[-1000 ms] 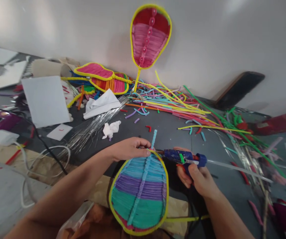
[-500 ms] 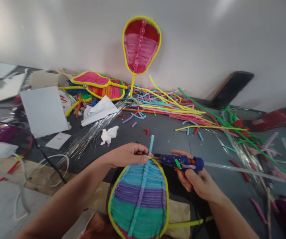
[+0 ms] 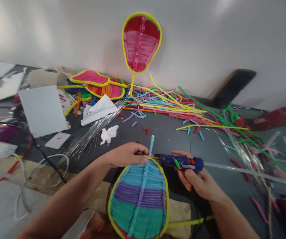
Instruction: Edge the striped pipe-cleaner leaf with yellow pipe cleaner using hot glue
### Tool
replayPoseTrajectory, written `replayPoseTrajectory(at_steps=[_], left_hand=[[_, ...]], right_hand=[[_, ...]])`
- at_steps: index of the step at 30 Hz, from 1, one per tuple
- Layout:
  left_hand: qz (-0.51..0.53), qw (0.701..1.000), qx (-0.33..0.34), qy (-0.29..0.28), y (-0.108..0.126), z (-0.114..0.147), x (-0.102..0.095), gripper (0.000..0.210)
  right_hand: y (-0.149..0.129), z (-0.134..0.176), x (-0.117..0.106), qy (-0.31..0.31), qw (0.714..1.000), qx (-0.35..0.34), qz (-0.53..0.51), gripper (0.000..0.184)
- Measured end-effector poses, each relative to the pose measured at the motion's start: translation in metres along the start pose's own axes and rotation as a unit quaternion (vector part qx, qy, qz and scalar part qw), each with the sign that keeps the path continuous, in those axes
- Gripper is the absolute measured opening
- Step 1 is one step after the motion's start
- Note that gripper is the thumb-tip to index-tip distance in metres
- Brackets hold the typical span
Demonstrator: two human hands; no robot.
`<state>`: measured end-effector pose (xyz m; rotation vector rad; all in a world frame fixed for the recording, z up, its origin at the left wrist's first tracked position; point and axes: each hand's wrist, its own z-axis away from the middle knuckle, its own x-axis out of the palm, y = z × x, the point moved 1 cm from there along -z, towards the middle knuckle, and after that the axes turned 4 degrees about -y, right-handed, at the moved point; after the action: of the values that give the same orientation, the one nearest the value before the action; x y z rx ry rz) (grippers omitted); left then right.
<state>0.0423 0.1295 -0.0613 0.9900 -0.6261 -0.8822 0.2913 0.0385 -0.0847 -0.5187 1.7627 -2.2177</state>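
A leaf-shaped pipe-cleaner panel (image 3: pixel 140 196) with a yellow rim and blue, purple and green bands lies low in the middle of the head view. A light blue twisted pipe cleaner (image 3: pixel 151 145) runs down its centre and sticks out past the top edge. My left hand (image 3: pixel 129 154) pinches the panel's top edge by that stem. Around a dark blue glue gun (image 3: pixel 181 162) my right hand (image 3: pixel 197 177) is closed; the nozzle points left at the panel's top rim, close to my left fingertips. A clear glue stick (image 3: pixel 235 168) extends from the gun's rear.
A finished pink-and-red panel (image 3: pixel 141 49) leans on the back wall. Loose pipe cleaners (image 3: pixel 168 103) and thin wires (image 3: pixel 90 129) cover the table behind. A phone (image 3: pixel 234 88) leans at the right. White cables (image 3: pixel 48 159) and crumpled tissue (image 3: pixel 108 134) lie left of centre.
The view has shifted very slightly. Both hands, the glue gun and the panel keep practically the same positions.
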Motion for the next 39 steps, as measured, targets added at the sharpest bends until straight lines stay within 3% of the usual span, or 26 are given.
replayPoseTrajectory(at_steps=[20,23,25,28,33,36,39], left_hand=[[0.028,0.999,-0.025,0.010,-0.001,0.000,0.000,0.025],[0.055,0.998,-0.022,0.015,0.000,0.001,-0.001,0.023],[0.092,0.995,-0.024,0.021,-0.001,0.003,-0.002,0.024],[0.181,0.983,-0.015,0.042,-0.002,0.005,-0.004,0.026],[0.288,0.952,0.020,0.099,0.000,0.006,-0.012,0.028],[0.307,0.938,0.049,0.153,0.003,0.004,-0.018,0.028],[0.309,0.934,0.068,0.165,0.006,0.004,-0.021,0.022]], right_hand=[[-0.007,0.010,-0.015,0.001,0.996,0.026,0.087,0.063],[-0.010,0.007,-0.018,0.029,0.996,0.010,0.085,0.056],[-0.012,0.003,-0.023,0.083,0.991,0.004,0.106,0.052],[-0.016,-0.004,-0.034,0.175,0.967,0.031,0.185,0.056],[-0.018,-0.007,-0.057,0.299,0.884,0.111,0.342,0.059],[-0.019,0.006,-0.073,0.310,0.865,0.159,0.360,0.051],[-0.026,0.034,-0.085,0.275,0.860,0.218,0.370,0.047]])
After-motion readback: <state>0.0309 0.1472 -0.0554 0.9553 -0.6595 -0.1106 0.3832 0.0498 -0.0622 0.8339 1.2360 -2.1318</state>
